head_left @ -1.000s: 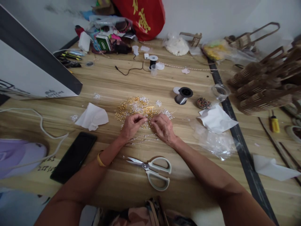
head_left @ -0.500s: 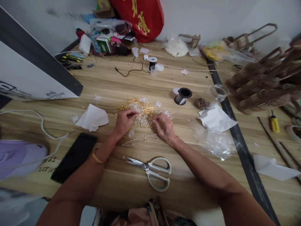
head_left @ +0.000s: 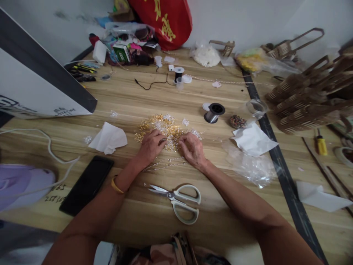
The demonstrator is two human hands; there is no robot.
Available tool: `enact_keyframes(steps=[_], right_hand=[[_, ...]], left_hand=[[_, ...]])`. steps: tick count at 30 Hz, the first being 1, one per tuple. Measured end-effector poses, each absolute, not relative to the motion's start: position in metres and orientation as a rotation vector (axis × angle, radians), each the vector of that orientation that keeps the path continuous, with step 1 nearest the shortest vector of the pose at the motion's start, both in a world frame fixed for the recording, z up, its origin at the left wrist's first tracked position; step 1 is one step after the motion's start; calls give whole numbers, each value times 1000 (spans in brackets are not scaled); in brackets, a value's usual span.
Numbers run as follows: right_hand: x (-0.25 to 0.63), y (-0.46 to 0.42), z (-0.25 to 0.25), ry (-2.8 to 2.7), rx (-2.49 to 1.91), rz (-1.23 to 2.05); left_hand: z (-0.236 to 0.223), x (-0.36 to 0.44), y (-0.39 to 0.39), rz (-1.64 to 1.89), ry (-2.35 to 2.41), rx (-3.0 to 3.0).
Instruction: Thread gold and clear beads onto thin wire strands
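A loose heap of small gold and silver beads and metal findings point(head_left: 173, 131) lies on the wooden table in front of me. At its left side my left hand point(head_left: 151, 147) reaches over the heap, thumb and fingers pinched together near its middle. My right hand point(head_left: 192, 150) rests at the heap's right edge with its fingers curled closed. Whatever either pinch holds is too small to make out. Just below the hands lie thin silver chains point(head_left: 165, 164). Nearer to me is a pair of scissors point(head_left: 173, 198) with pale handles, blades pointing left.
A spool of wire point(head_left: 214, 112) stands behind the heap. To the right are a clear jar of beads point(head_left: 249, 112), white paper point(head_left: 255, 140) and plastic bags point(head_left: 255, 165). Leftward lie another paper point(head_left: 109, 138), a black phone point(head_left: 86, 185) and a large box point(head_left: 41, 81).
My left hand has moved right and slightly down, further over the heap and closer to my right hand. The right hand has hardly moved.
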State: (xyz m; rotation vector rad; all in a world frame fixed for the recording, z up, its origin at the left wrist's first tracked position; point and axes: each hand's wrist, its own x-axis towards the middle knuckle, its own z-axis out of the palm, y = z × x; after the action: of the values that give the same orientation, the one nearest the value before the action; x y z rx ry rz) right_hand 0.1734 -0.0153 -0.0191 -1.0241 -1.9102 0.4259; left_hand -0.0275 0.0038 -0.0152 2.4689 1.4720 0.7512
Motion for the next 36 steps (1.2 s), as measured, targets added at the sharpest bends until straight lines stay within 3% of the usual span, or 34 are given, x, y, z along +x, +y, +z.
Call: enact_keyframes(steps=[12,27,36], right_hand=[[173,-15,-19,-1913,-1035,424],[173,-15,-19,-1898,-1034,468],[173,-16,-19,-1902,-1050,460]], left_hand=[[-16,-25,5,790,1305,2404],[-11,-24,6,1048,1297,1534],[-7,-23,7,1057,1293,1460]])
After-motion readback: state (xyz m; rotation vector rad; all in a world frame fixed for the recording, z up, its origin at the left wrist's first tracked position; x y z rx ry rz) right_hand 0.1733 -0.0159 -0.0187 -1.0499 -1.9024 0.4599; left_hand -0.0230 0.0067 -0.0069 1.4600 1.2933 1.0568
